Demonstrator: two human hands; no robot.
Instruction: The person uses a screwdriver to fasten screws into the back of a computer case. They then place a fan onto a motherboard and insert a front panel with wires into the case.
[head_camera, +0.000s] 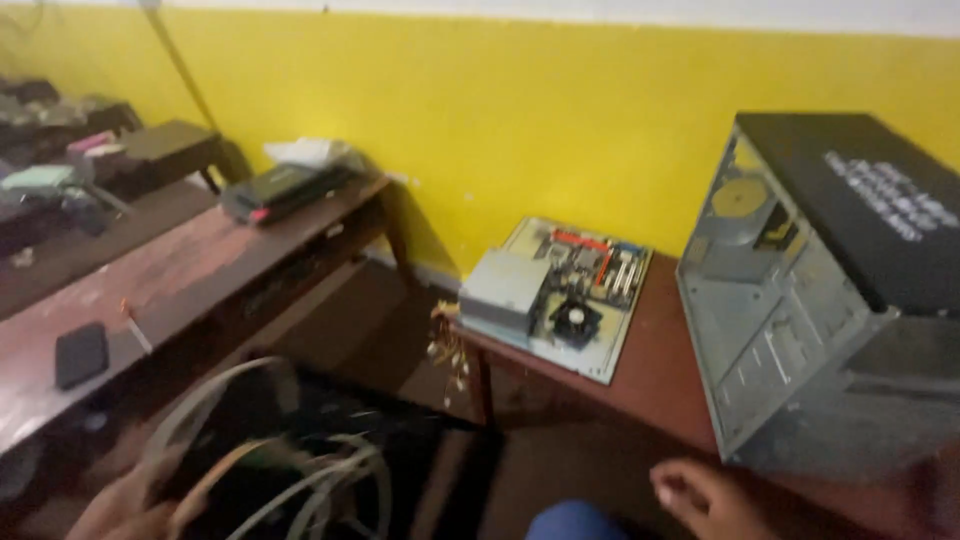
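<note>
Low in the frame, my left hand (120, 510) grips looped pale cables (300, 470) (blurred); my right hand (705, 495) rests loosely curled, holding nothing, beside the open computer case (800, 300). Trailing loops could snag that motherboard tray (560, 295) overhanging the table (660, 370).

Yellow wall (560, 120), grey computer case (800, 330) with black top, reddish-brown table (660, 370)
</note>
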